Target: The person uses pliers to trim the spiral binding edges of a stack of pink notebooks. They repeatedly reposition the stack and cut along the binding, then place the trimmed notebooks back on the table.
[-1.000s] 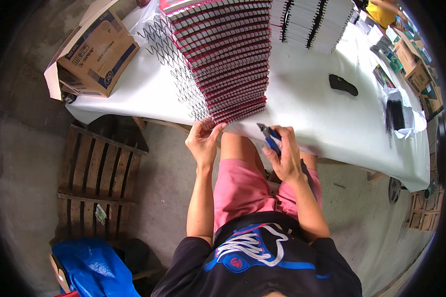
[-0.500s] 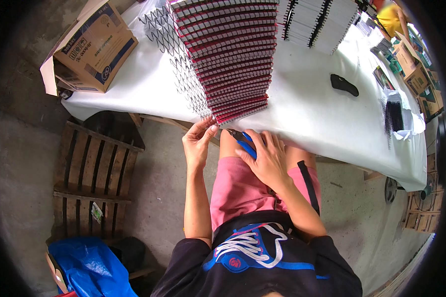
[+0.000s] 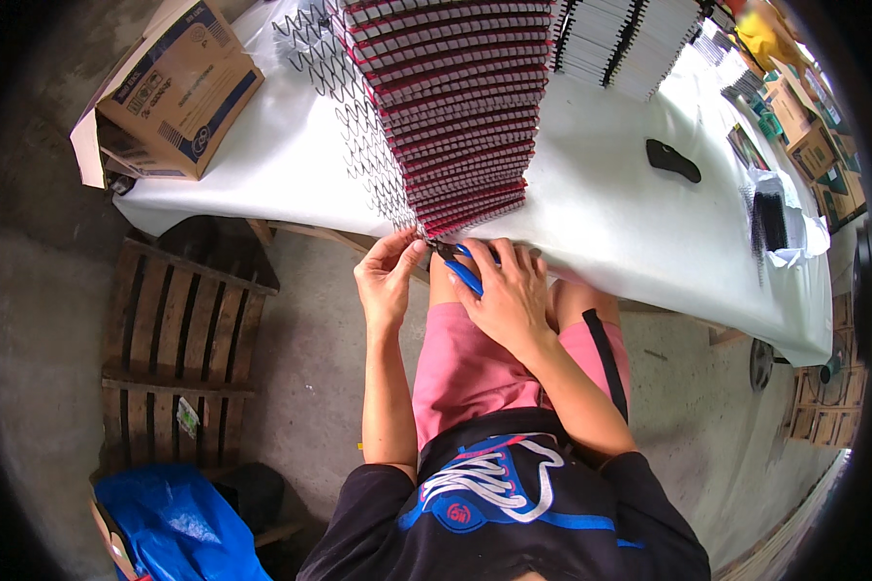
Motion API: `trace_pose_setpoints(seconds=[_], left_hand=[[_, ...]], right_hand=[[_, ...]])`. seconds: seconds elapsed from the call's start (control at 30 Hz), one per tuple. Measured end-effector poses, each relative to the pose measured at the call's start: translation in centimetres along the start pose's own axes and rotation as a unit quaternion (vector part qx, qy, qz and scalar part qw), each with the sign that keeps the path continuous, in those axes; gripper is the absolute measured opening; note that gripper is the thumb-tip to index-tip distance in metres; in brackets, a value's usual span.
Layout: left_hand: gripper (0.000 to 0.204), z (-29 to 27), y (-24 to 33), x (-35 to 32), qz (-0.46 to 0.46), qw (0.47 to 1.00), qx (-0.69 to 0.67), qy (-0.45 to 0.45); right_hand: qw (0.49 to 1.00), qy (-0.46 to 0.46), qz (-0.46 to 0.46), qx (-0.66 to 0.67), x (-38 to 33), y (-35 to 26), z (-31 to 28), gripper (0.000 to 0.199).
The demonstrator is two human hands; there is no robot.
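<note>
A tall stack of spiral-bound notebooks (image 3: 465, 111) with red edges lies at the front edge of the table, and long black wire coil ends (image 3: 358, 136) stick out from its left side. At the stack's near corner, my left hand (image 3: 389, 276) is closed, thumb and fingers pinching the end of a wire coil. My right hand (image 3: 513, 302) holds blue-handled pliers (image 3: 468, 278), their handles spread apart. The dark jaws of the pliers are at the coil end beside my left fingertips. Whether the jaws touch the wire is too small to tell.
A white-covered table (image 3: 610, 223) carries an opened cardboard box (image 3: 179, 97) at left and more bound notebooks (image 3: 625, 39) behind. A black object (image 3: 673, 161) and a wrapped bundle of black coils (image 3: 770, 221) lie to the right. A wooden pallet (image 3: 189, 329) is at lower left.
My right hand has moved slightly up and left, bringing the pliers' jaws to my left fingertips. The handles now show wider apart. My left hand keeps its pinch almost in place.
</note>
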State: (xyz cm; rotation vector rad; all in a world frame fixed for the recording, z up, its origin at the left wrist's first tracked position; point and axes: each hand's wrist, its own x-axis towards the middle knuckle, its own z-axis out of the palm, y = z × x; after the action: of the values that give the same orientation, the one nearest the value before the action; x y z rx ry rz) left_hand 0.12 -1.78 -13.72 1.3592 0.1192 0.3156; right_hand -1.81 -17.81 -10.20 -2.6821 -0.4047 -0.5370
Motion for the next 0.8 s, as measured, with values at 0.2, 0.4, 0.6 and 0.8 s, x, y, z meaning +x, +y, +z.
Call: trace_pose_setpoints(seconds=[0.2, 0.4, 0.6, 0.8], left_hand=[[0.025, -0.1, 0.0, 0.0, -0.006, 1.0, -0.003, 0.002], [0.026, -0.3, 0.1, 0.1, -0.028, 1.0, -0.005, -0.004], [0.027, -0.4, 0.0, 0.1, -0.035, 0.999, -0.016, -0.007], [0.026, -0.2, 0.3, 0.0, -0.031, 0.999, -0.017, -0.008]], right_hand=[[0.995, -0.029, 0.015, 0.095, 0.3, 0.7, 1.5, 0.036], [0.992, -0.065, 0.041, 0.099, -0.4, 1.9, 1.0, 0.038], [0.998, 0.059, -0.019, 0.003, 0.7, 0.4, -0.9, 0.044], [0.999, 0.034, -0.002, -0.025, 1.3, -0.3, -0.3, 0.041]])
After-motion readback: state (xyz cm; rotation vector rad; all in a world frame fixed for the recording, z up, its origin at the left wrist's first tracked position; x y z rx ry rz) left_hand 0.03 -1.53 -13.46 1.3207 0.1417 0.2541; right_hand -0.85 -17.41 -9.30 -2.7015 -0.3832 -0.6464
